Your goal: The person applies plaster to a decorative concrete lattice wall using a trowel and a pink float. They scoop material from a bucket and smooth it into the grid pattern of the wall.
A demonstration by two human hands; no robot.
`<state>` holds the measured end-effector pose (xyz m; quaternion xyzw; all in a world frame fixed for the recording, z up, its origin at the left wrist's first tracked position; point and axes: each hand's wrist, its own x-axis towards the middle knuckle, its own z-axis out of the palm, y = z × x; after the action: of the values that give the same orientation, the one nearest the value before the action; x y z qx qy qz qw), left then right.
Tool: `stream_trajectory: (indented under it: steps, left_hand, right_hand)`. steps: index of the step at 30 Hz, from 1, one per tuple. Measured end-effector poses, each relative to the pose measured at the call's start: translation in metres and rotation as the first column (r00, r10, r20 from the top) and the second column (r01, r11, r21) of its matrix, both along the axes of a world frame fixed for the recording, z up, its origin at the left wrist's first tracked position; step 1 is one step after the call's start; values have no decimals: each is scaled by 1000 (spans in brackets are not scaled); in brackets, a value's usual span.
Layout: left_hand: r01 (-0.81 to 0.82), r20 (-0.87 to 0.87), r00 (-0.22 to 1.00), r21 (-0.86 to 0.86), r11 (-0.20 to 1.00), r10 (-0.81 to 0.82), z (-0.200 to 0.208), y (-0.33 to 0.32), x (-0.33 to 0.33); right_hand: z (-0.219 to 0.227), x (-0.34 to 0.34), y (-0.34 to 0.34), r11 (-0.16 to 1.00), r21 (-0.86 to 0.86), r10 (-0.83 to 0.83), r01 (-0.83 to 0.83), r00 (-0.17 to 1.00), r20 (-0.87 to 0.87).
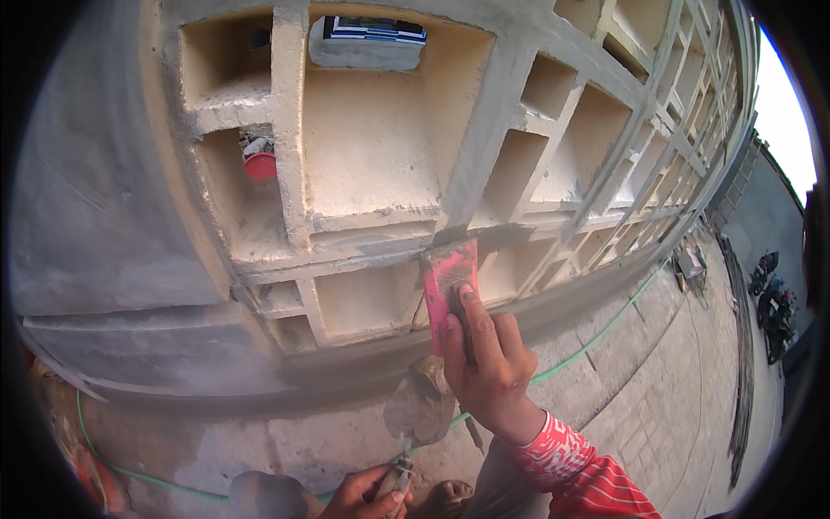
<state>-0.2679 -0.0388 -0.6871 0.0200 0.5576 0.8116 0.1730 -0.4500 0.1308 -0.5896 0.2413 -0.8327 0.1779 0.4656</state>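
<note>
Here, your right hand (494,370) curls round the float (438,304), against the wall (367,143) beyond it; likely light, stiff, best held mid-back. Below, your left hand (359,495) wraps the trowel (415,415) by its handle, probably blade-heavy.

The hand float (439,285), at the centre of the frame, is bright pink, and grey smears lie over its face. The trowel (415,415), at lower centre, has a dull grey-brown blade. The sleeve (605,484), at lower right, is red with thin white stripes, and its cuff carries a white figured pattern. The lattice wall (290,104) is cream inside its niches and partly grey on its ribs. At the left, the smooth panel (95,199) is grey, with paler cloudy patches. The hose (121,470) is green. The paving (640,406), at lower right, is pale greyish beige, with a grid of joints.
</note>
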Motion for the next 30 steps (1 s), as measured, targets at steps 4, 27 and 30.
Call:
stream_trajectory:
  steps: [4,27,30]
  left_hand:
    - [9,45,999,60,998,-12,13,2,-4]
    - [188,101,974,143,972,-204,2,-6,1]
    - [209,59,974,148,967,-219,-1,-7,-1]
  right_hand:
    - [-7,11,2,994,102,13,-26,992,123]
    - [6,87,88,984,-152,67,96,585,809]
    - [11,80,85,998,-54,49,-16,712,701]
